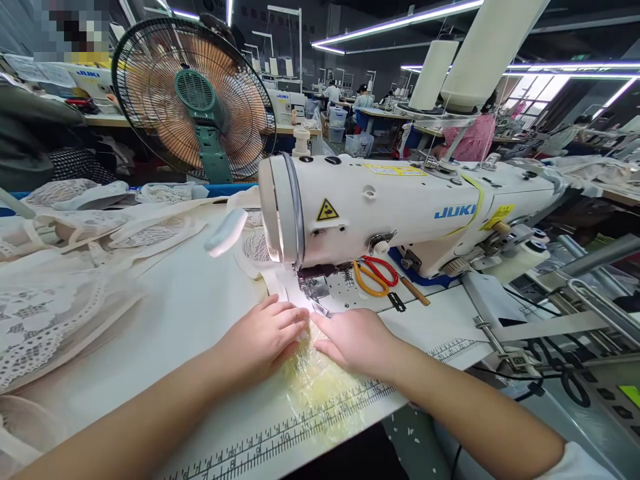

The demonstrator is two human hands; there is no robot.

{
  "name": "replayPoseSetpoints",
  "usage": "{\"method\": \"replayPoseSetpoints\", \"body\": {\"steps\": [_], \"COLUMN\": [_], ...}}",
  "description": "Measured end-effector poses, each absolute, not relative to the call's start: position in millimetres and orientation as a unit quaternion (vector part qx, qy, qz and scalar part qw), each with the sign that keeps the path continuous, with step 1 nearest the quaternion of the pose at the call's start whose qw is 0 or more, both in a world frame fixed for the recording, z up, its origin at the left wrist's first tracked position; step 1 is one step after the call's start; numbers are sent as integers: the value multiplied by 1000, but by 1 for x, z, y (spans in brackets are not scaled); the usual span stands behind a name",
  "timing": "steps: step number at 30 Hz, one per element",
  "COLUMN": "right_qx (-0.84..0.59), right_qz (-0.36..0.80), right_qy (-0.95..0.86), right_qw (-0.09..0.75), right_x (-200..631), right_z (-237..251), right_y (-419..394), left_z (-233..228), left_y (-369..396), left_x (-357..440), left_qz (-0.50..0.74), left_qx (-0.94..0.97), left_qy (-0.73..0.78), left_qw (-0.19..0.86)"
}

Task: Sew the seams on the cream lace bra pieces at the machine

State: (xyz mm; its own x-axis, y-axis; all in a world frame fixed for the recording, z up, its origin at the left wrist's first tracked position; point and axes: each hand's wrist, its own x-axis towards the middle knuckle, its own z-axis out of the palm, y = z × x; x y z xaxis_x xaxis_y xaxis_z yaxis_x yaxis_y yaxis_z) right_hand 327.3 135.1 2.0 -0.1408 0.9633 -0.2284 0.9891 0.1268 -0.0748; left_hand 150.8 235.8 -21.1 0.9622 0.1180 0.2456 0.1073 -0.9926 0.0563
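My left hand (275,331) lies palm down on the cream fabric (276,283) at the sewing machine's needle area, its fingers stretched out and close together. Opposite it, my right hand (356,340) pinches the edge of a sheer pale-yellow lace piece (320,377) between thumb and forefinger. This piece runs from between my hands over the printed ruler toward the table's front edge. Just beyond my fingertips is the metal presser foot (316,290) of the white sewing machine (345,207). My fingers partly hide where the fabric passes under it.
Red-handled scissors (383,270), yellow-handled scissors (370,280), a razor blade (397,302) and a wooden-handled tool (415,291) lie right of the needle. Lace garments (60,300) are heaped at left. A large fan (195,100) stands behind; thread cones (434,73) rise above the machine.
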Motion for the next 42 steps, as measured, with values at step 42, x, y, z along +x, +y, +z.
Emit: {"method": "replayPoseSetpoints", "body": {"steps": [42], "right_qx": [682], "right_qz": [-96], "right_qy": [725], "right_qw": [0], "right_x": [317], "right_z": [-10], "right_y": [133], "left_z": [0], "left_y": [307], "left_x": [183], "left_qz": [114], "left_qx": [916], "left_qy": [384], "left_qw": [31]}}
